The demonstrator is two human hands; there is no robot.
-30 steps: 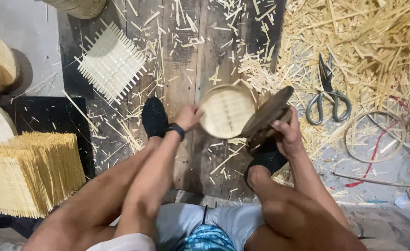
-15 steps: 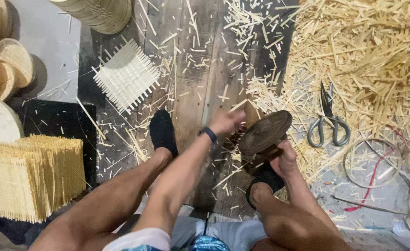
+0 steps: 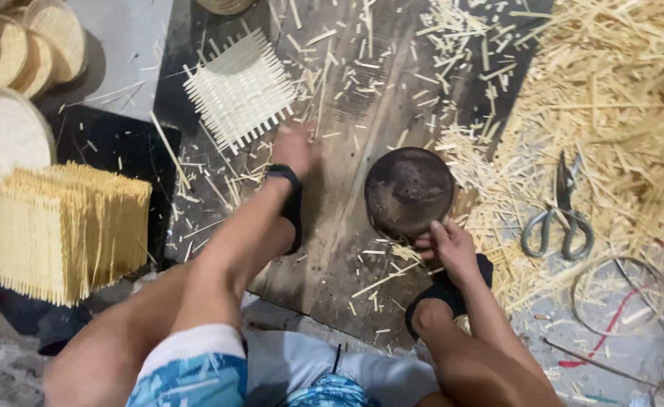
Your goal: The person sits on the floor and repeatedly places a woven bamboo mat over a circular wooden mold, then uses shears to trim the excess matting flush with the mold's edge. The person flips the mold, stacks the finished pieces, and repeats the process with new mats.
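Dark, round, stiff-looking mould stands tilted on the wooden board, right hand grasping its lower rim, probably heavy and best held there; left hand, released, reaches toward the light, fragile woven bamboo mat.

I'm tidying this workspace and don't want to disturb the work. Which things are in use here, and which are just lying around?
In use:
- round dark mould, gripped at its edge by the right hand
- square woven mat, which the left hand reaches towards

Lying about:
- scissors
- stack of woven mats
- round finished trays
- heap of bamboo offcuts
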